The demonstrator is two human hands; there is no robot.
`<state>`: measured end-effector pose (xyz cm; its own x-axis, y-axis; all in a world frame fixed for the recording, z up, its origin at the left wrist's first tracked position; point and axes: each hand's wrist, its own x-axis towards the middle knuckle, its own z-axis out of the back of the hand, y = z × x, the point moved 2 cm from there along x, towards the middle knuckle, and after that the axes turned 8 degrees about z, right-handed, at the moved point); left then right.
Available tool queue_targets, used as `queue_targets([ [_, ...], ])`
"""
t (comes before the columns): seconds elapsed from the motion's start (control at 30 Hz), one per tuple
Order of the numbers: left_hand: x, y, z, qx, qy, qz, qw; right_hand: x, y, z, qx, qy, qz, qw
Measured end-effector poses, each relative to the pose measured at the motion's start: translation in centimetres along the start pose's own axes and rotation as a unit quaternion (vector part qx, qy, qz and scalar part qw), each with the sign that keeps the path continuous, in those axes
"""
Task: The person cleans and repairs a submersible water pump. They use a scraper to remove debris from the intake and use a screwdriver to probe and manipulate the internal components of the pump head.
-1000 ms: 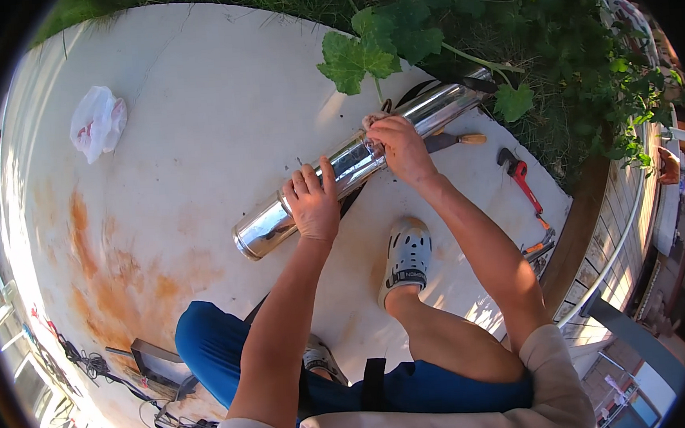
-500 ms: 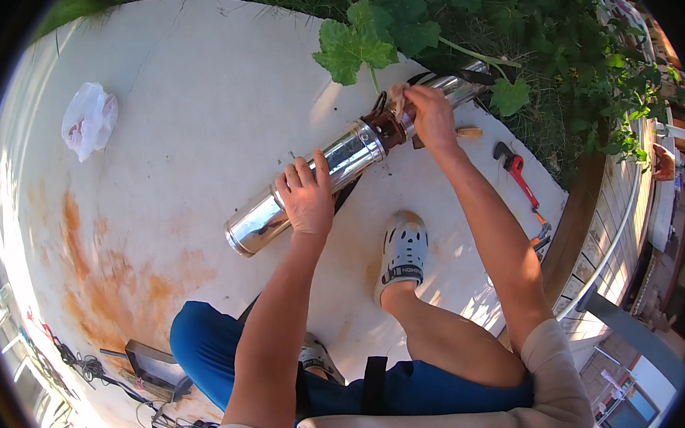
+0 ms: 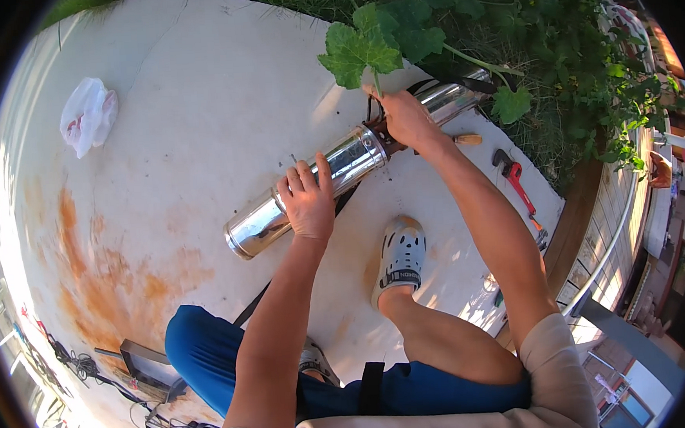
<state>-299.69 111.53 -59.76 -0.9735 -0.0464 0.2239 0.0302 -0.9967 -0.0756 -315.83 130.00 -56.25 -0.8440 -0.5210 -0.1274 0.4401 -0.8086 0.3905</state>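
Note:
A shiny steel cylinder [image 3: 253, 224] lies diagonally across the slab, with my left hand [image 3: 308, 196] closed over it. My right hand [image 3: 407, 124] is closed at a dark, rusty fitting [image 3: 387, 142] between this cylinder and a second shiny length [image 3: 453, 95]; its fingertips are partly hidden, and what they grip is unclear. A dark cord loop [image 3: 369, 110] stands beside the fitting. Just right of my right forearm, a wooden-handled tool [image 3: 467, 140] is partly covered, and a red pipe wrench [image 3: 517, 186] lies on the slab.
The rust-stained white slab [image 3: 178, 83] borders leafy plants [image 3: 356, 52] and wooden decking [image 3: 588, 258]. A plastic bag [image 3: 87, 120] lies upper left, a metal frame [image 3: 143, 356] and cables [image 3: 85, 367] lower left. My clog-shod foot [image 3: 400, 254] is below the cylinder.
My right hand has moved along the fitting, up and right, then back left. The dark fitting came into view as it moved. The pale cloth it held earlier is now hidden. My left hand stays on the cylinder.

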Motion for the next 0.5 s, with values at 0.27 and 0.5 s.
queue_targets([
  [0.27,0.1,-0.2,0.0,-0.032,0.0,0.007,0.999,0.2,-2.3,-0.1,0.053,0.052,-0.052,0.996],
  [0.5,0.5,-0.4,-0.4,-0.02,0.001,-0.003,1.0,-10.1,0.1,0.1,0.03,-0.16,0.063,0.985],
])
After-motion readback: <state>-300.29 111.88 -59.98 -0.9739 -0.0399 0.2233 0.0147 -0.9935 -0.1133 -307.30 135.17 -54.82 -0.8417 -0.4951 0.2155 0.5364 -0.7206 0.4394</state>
